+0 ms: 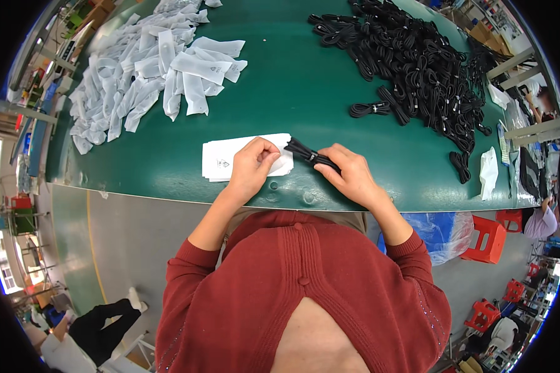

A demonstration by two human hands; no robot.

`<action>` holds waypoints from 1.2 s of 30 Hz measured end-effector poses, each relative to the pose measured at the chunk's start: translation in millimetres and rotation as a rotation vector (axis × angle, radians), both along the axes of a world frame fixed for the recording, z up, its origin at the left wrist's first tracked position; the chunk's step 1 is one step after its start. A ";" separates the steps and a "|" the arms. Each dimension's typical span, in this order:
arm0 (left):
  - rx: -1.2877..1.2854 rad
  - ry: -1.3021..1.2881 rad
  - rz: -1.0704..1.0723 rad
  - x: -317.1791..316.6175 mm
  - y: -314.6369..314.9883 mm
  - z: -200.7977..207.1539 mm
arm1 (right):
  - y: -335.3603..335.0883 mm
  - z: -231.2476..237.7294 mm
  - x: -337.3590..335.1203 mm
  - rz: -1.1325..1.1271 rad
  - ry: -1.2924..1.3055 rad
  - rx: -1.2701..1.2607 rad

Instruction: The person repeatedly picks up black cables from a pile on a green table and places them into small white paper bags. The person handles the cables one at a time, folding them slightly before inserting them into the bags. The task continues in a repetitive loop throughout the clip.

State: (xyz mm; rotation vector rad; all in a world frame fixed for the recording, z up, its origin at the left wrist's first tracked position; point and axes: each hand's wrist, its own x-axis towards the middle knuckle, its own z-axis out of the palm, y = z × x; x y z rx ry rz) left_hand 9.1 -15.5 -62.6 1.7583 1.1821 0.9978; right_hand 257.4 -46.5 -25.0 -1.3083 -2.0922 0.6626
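A stack of flat white plastic bags lies near the front edge of the green table. Over its right part rests my left hand, fingers curled and pinching at the top bag near its right end. My right hand grips a coiled black cable bundle. The bundle's far end points left and meets the right edge of the stack; whether it sits inside the bag's mouth I cannot tell.
On the green table, filled whitish bags are heaped at far left, and black cable bundles at far right. A crumpled white bag lies near the right edge. Red stools and a blue plastic-wrapped bundle stand below.
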 end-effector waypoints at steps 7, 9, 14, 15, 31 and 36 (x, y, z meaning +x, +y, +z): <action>0.101 -0.068 -0.118 1.1 -0.9 13.1 | 8.6 -10.2 0.8 0.216 0.090 -0.115; 0.222 0.005 -0.180 2.4 -0.9 18.4 | 9.4 -5.8 -1.2 0.145 0.317 -0.618; 0.387 0.149 -0.192 5.1 -0.9 29.0 | 9.0 -4.3 -13.4 0.080 0.327 -0.529; 0.395 0.145 -0.172 4.7 1.2 31.0 | 9.2 -1.4 -16.1 0.065 0.268 -0.427; 0.051 -0.528 0.033 -50.0 98.7 82.5 | 66.6 6.2 11.3 -0.246 0.225 0.281; 0.133 -0.484 0.102 -55.6 114.0 84.7 | 82.8 -24.1 71.2 -0.461 -0.254 0.425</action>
